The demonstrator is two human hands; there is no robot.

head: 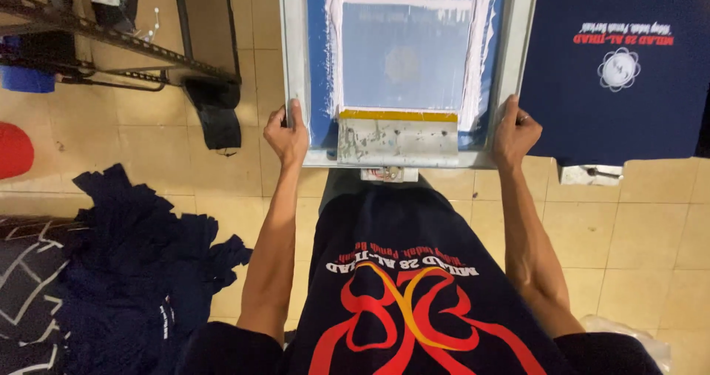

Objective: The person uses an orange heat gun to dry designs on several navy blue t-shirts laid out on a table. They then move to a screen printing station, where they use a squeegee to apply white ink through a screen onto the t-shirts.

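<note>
the pale tiled floor [651, 227] fills the background of the frame. at upper centre lies the grey metal-framed printing screen with blue mesh and smears of white ink [405, 64], its near edge running across the middle of the frame. at upper right, just beside the screen's right rail, a dark navy shirt with a small white and red print [617, 72] is stretched flat on a board. at lower left a heap of dark navy cloth [140, 264] lies on the floor, well apart from the screen. at upper left stands a dark metal rack [111, 38], with a black pad [214, 112] hanging at its lower end. inside the screen, against its near edge, rests a squeegee with a yellow strip and a paint-flecked metal holder [398, 134], between the two hands. the left hand [287, 134] is closed round the screen's left rail at the near corner, fingers wrapped over the frame. the right hand [515, 131] is closed round the right rail at the opposite near corner, a ring visible on one finger. both forearms reach straight up the frame from the wearer's dark printed shirt at lower centre.
</note>
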